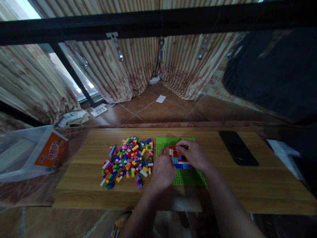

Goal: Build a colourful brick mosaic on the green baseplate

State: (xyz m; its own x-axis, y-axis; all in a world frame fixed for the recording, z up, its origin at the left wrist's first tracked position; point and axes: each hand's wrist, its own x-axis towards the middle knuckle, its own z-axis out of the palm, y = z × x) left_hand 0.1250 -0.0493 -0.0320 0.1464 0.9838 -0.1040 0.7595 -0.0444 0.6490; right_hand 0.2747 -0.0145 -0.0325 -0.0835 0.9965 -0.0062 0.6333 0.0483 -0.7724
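A green baseplate [162, 141] lies on the wooden table, carrying a flat build of coloured toy bricks [182, 162] in red, yellow, blue and white rows. My left hand [163, 169] is closed against the build's left edge, fingertips curled at its upper left corner. From the right, my right hand [194, 153] reaches over the build with finger and thumb pinched at its red top edge. Whether a loose brick is between those fingertips is hidden. Left of the baseplate spreads a pile of loose toy bricks [132, 157] in many colours.
A black phone-like slab [237, 148] lies at the right of the wooden table [81, 172]. Past the table's left end stands a clear plastic bin [22, 155] with an orange label. A dark rail [158, 24] crosses above, with curtains and tiled floor behind.
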